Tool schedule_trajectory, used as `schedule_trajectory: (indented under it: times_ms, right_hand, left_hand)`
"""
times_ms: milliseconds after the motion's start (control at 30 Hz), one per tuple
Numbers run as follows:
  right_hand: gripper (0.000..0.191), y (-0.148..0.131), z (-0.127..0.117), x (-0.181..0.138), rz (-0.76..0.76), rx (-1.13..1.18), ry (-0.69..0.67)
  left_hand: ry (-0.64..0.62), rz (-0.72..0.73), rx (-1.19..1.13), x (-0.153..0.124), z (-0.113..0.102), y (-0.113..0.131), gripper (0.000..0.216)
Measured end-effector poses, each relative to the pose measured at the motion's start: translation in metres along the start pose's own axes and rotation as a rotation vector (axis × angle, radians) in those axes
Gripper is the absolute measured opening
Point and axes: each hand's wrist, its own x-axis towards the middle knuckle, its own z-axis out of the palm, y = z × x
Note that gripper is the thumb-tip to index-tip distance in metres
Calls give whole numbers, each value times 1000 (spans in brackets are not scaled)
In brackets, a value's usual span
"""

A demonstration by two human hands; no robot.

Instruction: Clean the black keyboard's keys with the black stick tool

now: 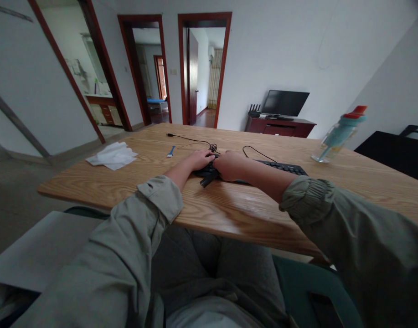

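A black keyboard lies on the wooden table, its left end under my hands. My left hand rests on that left end, fingers curled over it. My right hand is closed over the same end, just right of the left hand. A dark piece sticks out below the hands toward me. The keyboard's black cable runs away to the far left of the table, with a small coil near the hands.
A white cloth and a small blue object lie at the left of the table. A clear bottle with a teal and red top stands at the right. Behind are doorways and a monitor on a cabinet.
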Motion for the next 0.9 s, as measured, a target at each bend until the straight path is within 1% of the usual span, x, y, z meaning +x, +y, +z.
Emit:
schedule_trajectory:
  times_ms: [133,200,300,433,567,667,767,900]
  right_hand:
    - [37,-3,8,0,44,35,78]
    - [38,-3,9,-1,75,59,89]
    - [39,2,7,-3,135,126,61]
    - [36,13,6,-8,156,236,38]
    - [32,26,12,-8,208,388,-22]
    - [35,33,16,-5,196,469,-13]
    - [35,35,16,-2,172,462,-10]
    - [35,30,10,-3,155,375,-5]
  left_hand:
    - [-11,-6,-4,-1,0,0,47]
    - [1,0,4,-3,0,1,47]
    - [16,-10,23,-4,1,3,48]
    - [-11,-49,36,-3,2,4,51]
    - [-24,-54,-10,0,2,2,53]
    - [-22,-36,-53,3,4,-2,52]
    - [-24,-13,-64,5,6,-6,50]
    - [-23,-1,-49,6,6,-6,51]
